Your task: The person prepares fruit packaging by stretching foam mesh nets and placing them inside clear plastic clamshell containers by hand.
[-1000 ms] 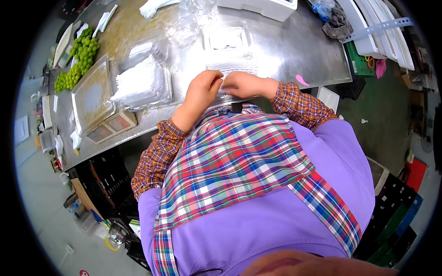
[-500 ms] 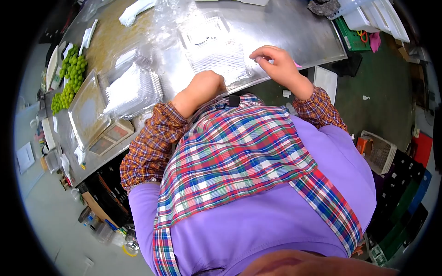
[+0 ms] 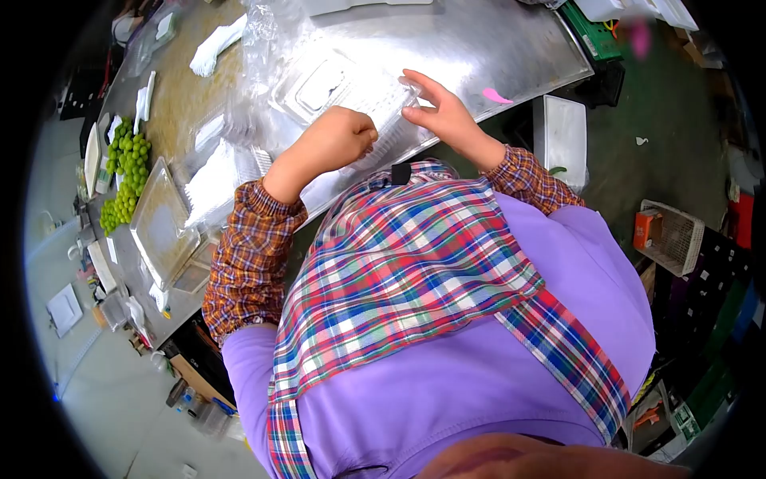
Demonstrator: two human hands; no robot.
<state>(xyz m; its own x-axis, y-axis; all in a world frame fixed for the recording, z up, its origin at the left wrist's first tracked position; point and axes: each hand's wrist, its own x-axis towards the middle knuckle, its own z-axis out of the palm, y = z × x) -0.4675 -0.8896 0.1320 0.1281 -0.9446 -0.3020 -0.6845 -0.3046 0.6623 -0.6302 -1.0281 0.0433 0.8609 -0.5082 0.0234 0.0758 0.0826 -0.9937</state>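
A clear plastic clamshell box lies opened out on the metal table, with white netted foam padding in its near part. My right hand is at the box's right corner, thumb and forefinger on either side of the clear plastic edge. My left hand is closed over the near left side of the box; its fingertips are partly hidden, so what they pinch does not show. Left of that hand sits a stack of white foam nets in clear plastic.
Green grapes lie at the far left beside a clear-lidded tray. A white glove-like cloth rests at the back. On the right are a pink scrap, a white bin below the edge, and a green crate.
The clamshell box has turned and shifted left. My right hand has come in to its corner. My left hand has lifted slightly and moved left. The whole view has tilted.
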